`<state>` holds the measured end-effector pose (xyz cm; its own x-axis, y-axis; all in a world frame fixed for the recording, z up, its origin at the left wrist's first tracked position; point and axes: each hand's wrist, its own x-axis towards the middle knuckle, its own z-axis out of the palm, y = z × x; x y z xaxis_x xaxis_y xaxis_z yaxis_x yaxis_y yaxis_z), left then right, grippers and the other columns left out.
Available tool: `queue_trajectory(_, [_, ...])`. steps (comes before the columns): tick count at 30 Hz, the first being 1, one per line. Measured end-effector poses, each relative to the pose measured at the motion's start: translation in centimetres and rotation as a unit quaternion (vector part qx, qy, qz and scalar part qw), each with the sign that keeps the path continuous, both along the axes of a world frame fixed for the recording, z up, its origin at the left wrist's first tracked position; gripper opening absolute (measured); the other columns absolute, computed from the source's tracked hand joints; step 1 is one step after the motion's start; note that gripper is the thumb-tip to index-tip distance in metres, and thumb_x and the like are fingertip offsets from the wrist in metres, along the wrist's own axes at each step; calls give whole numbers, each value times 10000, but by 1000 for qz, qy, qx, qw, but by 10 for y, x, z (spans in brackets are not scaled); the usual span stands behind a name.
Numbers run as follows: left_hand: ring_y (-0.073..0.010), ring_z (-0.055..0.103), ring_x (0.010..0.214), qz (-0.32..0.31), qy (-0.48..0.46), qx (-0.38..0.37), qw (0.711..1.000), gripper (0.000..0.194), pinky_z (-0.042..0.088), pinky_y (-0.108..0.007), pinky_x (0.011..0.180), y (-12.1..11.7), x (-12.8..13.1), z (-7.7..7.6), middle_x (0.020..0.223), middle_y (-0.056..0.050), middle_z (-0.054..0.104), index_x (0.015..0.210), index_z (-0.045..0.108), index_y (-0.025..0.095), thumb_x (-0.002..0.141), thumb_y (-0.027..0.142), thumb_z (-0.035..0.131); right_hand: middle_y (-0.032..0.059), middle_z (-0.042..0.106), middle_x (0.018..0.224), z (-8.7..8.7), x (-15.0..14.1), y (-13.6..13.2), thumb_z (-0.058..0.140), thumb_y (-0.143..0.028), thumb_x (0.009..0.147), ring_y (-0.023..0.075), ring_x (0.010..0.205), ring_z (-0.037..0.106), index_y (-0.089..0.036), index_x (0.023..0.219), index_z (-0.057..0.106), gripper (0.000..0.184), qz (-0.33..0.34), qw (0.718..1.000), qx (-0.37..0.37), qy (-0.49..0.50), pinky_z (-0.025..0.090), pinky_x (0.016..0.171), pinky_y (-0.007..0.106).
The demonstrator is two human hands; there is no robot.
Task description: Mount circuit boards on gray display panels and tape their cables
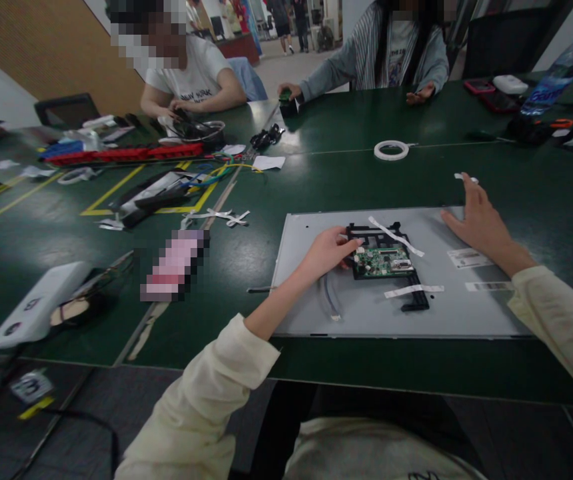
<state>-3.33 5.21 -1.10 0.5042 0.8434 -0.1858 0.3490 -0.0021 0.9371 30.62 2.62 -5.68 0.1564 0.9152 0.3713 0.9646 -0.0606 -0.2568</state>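
Note:
My left hand [330, 250] grips the left edge of a black plastic bracket [419, 293] that carries a green circuit board [381, 261]. The bracket lies on a flat grey metal panel [306, 313]. Two strips of white tape cross it, an upper strip [396, 237] and a lower strip [414, 291]. Over the panel's far right edge is my right hand [484, 223], thumb spread away from the fingers. A short piece of white tape [459, 177] clings at its fingertips. Left of the bracket, a grey cable [331, 298] with a white connector rests on the panel.
A roll of white tape [391, 151] lies beyond the panel. To the left are a phone [175, 265], tape strips [234, 217] and a white device [41, 303]. A water bottle [561, 70] stands far right. Two people sit across the green table [336, 180].

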Motion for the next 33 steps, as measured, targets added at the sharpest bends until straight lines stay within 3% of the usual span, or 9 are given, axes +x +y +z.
queue_trajectory(4, [-195, 583, 771, 10, 145, 198, 969, 435, 482, -356, 729, -7, 1, -1, 876, -84, 624, 1104, 556, 141, 833, 481, 572, 184, 263, 1460, -1, -1, 0, 493, -484, 845, 348, 1335, 296, -171, 1507, 52, 854, 15, 1000, 10, 0, 345, 1036, 509])
queue_trajectory(6, [-251, 559, 967, 8, 174, 278, 945, 460, 436, -419, 884, -11, 1, 1, 1028, -121, 597, 1176, 520, 134, 852, 460, 544, 169, 253, 1472, -1, -1, 0, 484, -477, 852, 345, 1340, 287, -181, 1507, 52, 839, 23, 1000, 13, 6, 344, 1038, 520])
queue_trajectory(8, [-280, 479, 1153, -20, 161, 310, 937, 481, 362, -440, 1004, -12, 1, 4, 1209, -146, 520, 1247, 471, 138, 861, 418, 533, 159, 254, 1475, -1, -1, -1, 475, -473, 859, 345, 1341, 287, -193, 1508, 46, 827, 29, 999, 13, 12, 345, 1037, 533])
queue_trajectory(10, [-281, 380, 1282, -81, 121, 299, 943, 548, 291, -430, 1084, -12, -1, 7, 1350, -145, 421, 1318, 410, 161, 847, 401, 557, 159, 258, 1473, -1, -1, -1, 477, -473, 859, 352, 1339, 288, -199, 1508, 39, 830, 29, 999, 11, 17, 344, 1034, 547])
queue_trajectory(14, [-327, 178, 1407, -211, 73, 239, 945, 870, 175, -473, 1148, -10, -6, 14, 1511, -146, 218, 1431, 270, 198, 714, 434, 703, 154, 249, 1476, -1, 0, 0, 463, -490, 862, 365, 1337, 289, -215, 1511, 24, 830, 25, 999, 2, 23, 346, 1027, 567])
queue_trajectory(17, [-346, 83, 1429, -256, 69, 223, 938, 955, 127, -518, 1152, -9, -8, 17, 1539, -136, 160, 1451, 236, 216, 664, 413, 739, 137, 245, 1481, 0, 0, 0, 455, -503, 861, 362, 1337, 289, -243, 1510, 3, 832, 29, 999, 0, 21, 349, 1020, 579])
queue_trajectory(24, [-335, 122, 1427, -232, 36, 208, 949, 908, 158, -486, 1159, -11, -3, 17, 1533, -142, 173, 1442, 260, 194, 679, 362, 724, 156, 264, 1472, -2, 0, 1, 490, -493, 845, 366, 1325, 310, -225, 1506, 25, 851, 26, 1000, 3, 17, 354, 1008, 583])
queue_trajectory(33, [-323, 48, 1440, -225, 49, 199, 952, 895, 155, -511, 1157, -11, -2, 16, 1555, -128, 129, 1446, 255, 212, 700, 381, 720, 151, 260, 1476, -2, 0, 1, 476, -498, 853, 361, 1328, 308, -243, 1501, 23, 831, 21, 999, -11, 22, 341, 1012, 585])
